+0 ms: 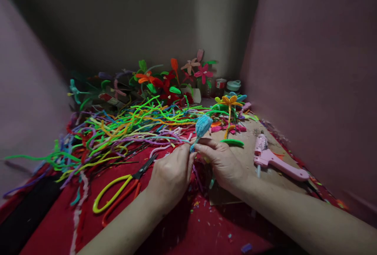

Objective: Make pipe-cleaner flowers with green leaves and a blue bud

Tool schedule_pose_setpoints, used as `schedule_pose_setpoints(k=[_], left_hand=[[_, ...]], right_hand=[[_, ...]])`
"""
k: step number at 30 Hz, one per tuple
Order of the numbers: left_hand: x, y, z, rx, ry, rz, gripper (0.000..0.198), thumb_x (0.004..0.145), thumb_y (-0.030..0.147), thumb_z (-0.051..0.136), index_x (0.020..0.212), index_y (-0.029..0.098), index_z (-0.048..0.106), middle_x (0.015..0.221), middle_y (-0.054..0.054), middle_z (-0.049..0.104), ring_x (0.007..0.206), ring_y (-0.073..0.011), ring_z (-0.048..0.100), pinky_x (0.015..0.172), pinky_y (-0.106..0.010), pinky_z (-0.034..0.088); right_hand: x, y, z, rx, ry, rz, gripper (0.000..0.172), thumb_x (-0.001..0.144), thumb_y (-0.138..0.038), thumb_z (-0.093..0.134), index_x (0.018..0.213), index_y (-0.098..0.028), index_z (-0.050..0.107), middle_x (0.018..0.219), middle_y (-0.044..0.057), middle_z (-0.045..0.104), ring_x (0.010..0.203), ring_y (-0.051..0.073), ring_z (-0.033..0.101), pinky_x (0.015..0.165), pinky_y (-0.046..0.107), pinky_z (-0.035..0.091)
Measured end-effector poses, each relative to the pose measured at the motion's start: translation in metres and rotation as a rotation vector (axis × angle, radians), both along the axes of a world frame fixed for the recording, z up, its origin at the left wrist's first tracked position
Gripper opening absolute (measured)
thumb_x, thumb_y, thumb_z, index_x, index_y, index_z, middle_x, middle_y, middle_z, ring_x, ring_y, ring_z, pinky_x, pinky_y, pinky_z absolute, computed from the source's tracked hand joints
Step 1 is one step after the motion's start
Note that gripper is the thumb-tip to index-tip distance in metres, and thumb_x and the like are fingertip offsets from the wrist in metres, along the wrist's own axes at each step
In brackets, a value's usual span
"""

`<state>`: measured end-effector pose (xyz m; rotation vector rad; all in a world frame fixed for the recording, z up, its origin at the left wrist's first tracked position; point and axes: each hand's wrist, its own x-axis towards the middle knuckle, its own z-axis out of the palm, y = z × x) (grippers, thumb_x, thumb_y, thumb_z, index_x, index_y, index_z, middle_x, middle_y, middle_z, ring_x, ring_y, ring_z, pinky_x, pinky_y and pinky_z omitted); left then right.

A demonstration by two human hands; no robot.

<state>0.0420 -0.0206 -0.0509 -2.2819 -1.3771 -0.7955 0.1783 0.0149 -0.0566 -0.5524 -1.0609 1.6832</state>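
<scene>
A light blue fuzzy bud [203, 126] stands upright between my two hands, its narrow stem pinched at the base. My left hand [173, 169] closes its thumb and fingers on the lower stem. On the other side, my right hand [221, 160] pinches the same stem just under the bud, its fingertips nearly meeting those of the left. The very end of the stem is partly covered by my fingers. Scissors [129, 188] with one yellow and one red handle lie to the left of my left hand.
Loose coloured pipe cleaners [132, 119] are heaped behind my hands. A pink glue gun [275, 160] rests on a brown board [250, 129] at the right. Fuzzy flowers [204, 73] and a lidded jar [233, 86] stand at the back. Scraps dot the red cloth [176, 231].
</scene>
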Motion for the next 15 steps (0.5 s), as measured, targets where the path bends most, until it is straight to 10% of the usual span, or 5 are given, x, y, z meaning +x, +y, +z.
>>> schedule_pose_setpoints(k=[7,15], left_hand=[[-0.0042,0.0008,-0.0008,0.065,0.141,-0.007,0.011,0.087,0.011,0.042,0.088,0.014,0.053,0.066,-0.003,0.060,0.056,-0.0156,0.058,0.051,-0.025,0.041],[-0.0061,0.0042,-0.0040,-0.092,-0.156,-0.095,0.013,0.086,0.009,0.043,0.089,0.014,0.054,0.065,0.000,0.057,0.052,-0.0106,0.053,0.052,-0.020,0.040]], right_hand=[[-0.0037,-0.0033,-0.0044,-0.097,-0.008,-0.011,0.015,0.070,-0.026,0.069,0.083,-0.018,0.072,0.072,0.000,0.068,0.067,0.013,0.057,0.076,0.029,0.043],[-0.0026,-0.0008,-0.0030,-0.050,-0.021,0.005,0.017,0.071,-0.025,0.068,0.086,-0.019,0.072,0.079,0.001,0.070,0.074,0.014,0.059,0.082,0.031,0.043]])
